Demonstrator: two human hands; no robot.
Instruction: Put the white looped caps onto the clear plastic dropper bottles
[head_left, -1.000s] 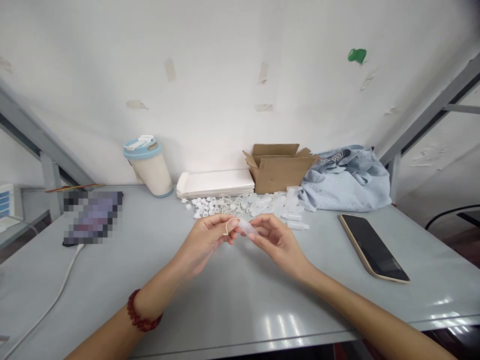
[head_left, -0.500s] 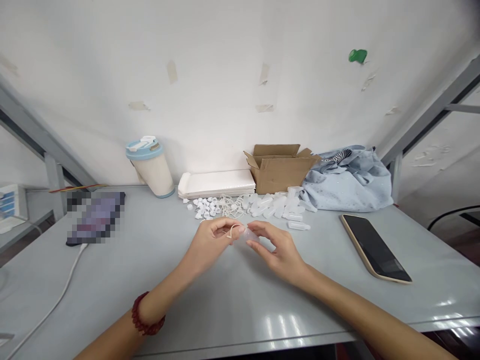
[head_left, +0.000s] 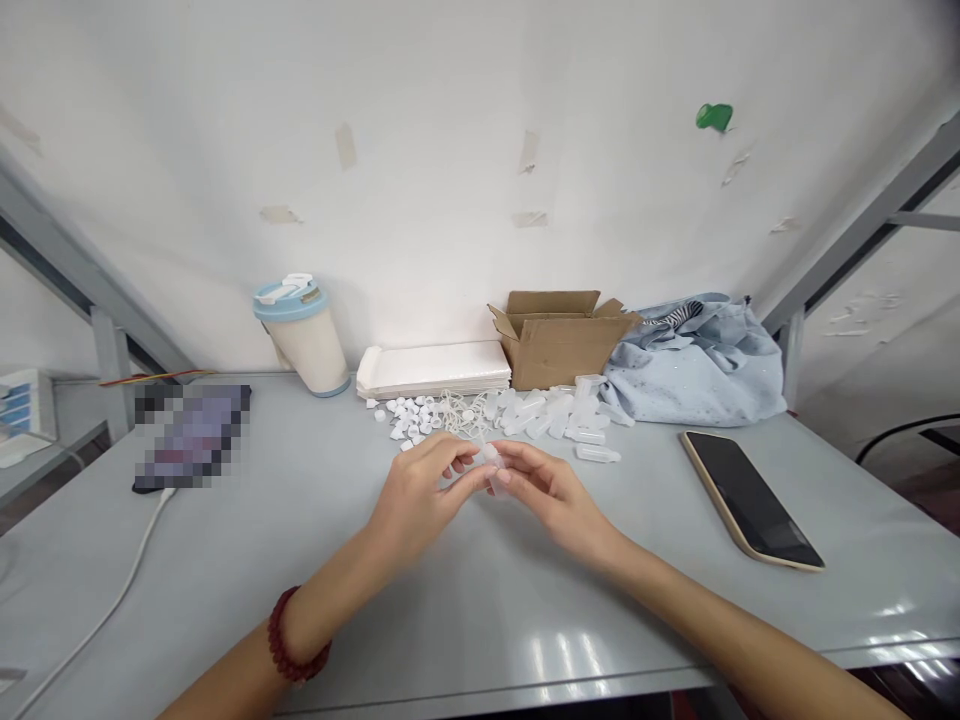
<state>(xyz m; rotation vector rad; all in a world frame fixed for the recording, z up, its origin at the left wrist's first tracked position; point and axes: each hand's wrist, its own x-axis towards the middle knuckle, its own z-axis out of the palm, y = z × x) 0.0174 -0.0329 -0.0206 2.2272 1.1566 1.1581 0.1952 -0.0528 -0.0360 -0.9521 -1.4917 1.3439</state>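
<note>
Both hands meet in the middle, just in front of the loose parts, around one small translucent plastic bottle [head_left: 496, 486]. My right hand [head_left: 559, 497] grips it from the right between thumb and fingers. From the left, my left hand [head_left: 421, 492] presses its thumb and fingertips at the bottle's upper end. Fingers cover most of the bottle, and whether a cord is still in the left fingers is hard to make out. Beyond the hands lie small white caps [head_left: 413, 414], tangled off-white cords [head_left: 459, 408] and a heap of similar translucent bottles [head_left: 559, 408].
Behind the parts stand a stack of white boards or envelopes [head_left: 435, 365] and an open cardboard box [head_left: 570, 352]. A travel cup [head_left: 306, 340] is at back left, a blue cloth bag [head_left: 697, 365] at back right. Phone [head_left: 754, 500] lies right; a cabled, blurred device [head_left: 196, 435] left.
The left fingers have moved onto the bottle's upper end, and the cord loop that showed over the left thumb is no longer plainly visible. The right hand keeps its grip, slightly shifted.
</note>
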